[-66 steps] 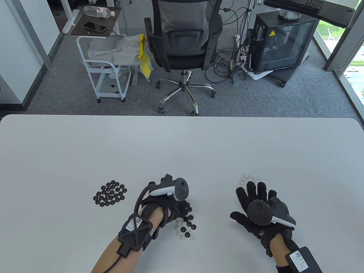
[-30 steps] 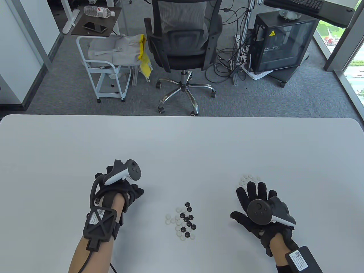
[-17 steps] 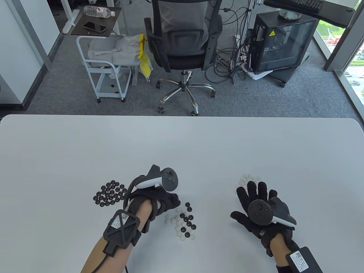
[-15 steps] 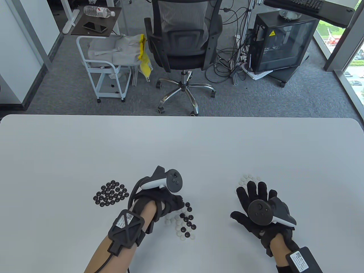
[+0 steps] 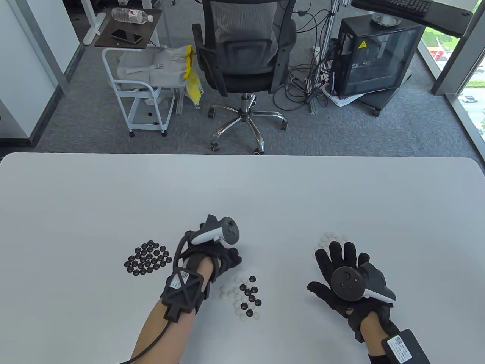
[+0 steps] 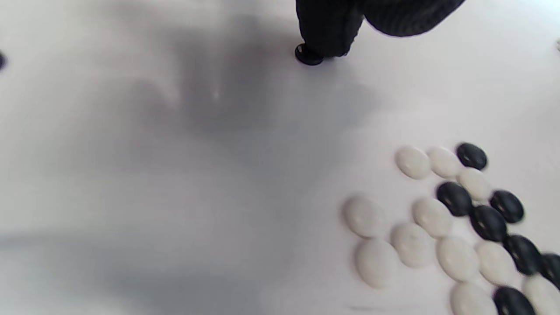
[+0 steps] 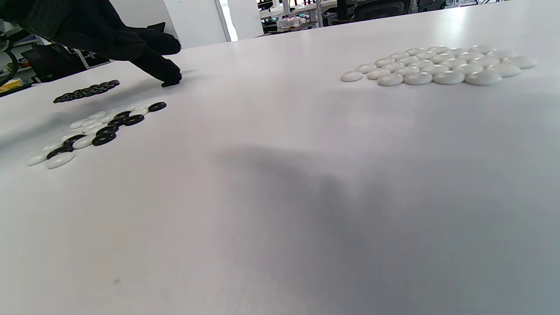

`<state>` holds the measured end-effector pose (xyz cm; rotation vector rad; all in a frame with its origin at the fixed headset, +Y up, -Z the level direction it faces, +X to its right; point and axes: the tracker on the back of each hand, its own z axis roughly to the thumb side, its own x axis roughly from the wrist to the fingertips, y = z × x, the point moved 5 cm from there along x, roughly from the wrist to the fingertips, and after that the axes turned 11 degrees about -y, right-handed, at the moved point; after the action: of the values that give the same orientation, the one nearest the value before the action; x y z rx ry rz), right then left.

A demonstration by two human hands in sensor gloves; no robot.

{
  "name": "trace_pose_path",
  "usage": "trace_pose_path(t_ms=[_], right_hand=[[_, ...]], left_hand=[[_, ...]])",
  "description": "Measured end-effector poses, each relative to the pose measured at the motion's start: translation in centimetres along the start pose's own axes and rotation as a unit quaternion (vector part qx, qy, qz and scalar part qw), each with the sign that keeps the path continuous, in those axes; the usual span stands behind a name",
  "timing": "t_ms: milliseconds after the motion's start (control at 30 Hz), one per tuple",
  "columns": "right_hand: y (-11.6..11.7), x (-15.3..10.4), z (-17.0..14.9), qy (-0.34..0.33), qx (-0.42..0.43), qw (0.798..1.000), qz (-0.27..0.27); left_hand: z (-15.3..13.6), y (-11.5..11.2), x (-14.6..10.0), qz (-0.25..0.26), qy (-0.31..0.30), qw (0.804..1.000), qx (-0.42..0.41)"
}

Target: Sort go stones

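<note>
My left hand (image 5: 234,261) is low over the white table (image 5: 242,189), just up-left of the mixed pile of black and white stones (image 5: 244,297). Its fingertips (image 6: 328,30) hold one black stone (image 6: 309,55) at the table surface, which also shows in the right wrist view (image 7: 168,83). The sorted black pile (image 5: 147,258) lies to its left. My right hand (image 5: 337,265) rests flat with fingers spread and covers the near edge of the sorted white pile (image 5: 330,239). The white pile (image 7: 437,65) and the mixed pile (image 7: 96,129) show in the right wrist view.
Beyond the table's far edge stand an office chair (image 5: 242,57), a white cart (image 5: 140,94) and a computer case (image 5: 373,57) with cables. A cable (image 5: 151,341) trails from my left wrist to the near table edge.
My left hand went to the black pile, came back to the mixed pile, and has now drawn up and left with one black stone from the pile's top. My right hand has stayed still.
</note>
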<state>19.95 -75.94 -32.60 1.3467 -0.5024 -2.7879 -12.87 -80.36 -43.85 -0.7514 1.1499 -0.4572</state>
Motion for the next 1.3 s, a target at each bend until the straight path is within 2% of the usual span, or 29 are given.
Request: trace_pose_path(t_ms=[67,200,500,733,900,1067,1300], right_hand=[[0.0,0.0,0.0,0.0,0.0,1.0,0.001],[0.0,0.0,-0.1,0.002,0.001,1.0,0.003],[0.2,0.1,-0.2,0.002,0.0,1.0,0.006],[0.0,-0.1,-0.3,0.004,0.002,1.0,0.002],[0.0,-0.1,-0.3,0.005,0.002,1.0,0.004],[0.0,0.0,-0.2,0.005,0.001,1.0,0.006],[0.1,0.0,-0.3,0.007,0.003,1.0,0.009]], left_hand=[[-3.5,0.5,-0.9,0.009,0.039,0.997,-0.061],[-7.6,0.8,-2.5,0.025,0.077,0.992,-0.093],[-11.3,0.4,-4.5,0.038,0.11,0.988,-0.106],[-12.4,0.3,-5.5,0.039,0.114,0.986,-0.116],[-9.9,1.5,-6.2,0.055,0.058,0.992,-0.097],[-3.9,1.7,-6.4,0.036,-0.024,0.999,-0.019],[5.1,-1.6,-5.2,-0.013,-0.126,0.988,0.087]])
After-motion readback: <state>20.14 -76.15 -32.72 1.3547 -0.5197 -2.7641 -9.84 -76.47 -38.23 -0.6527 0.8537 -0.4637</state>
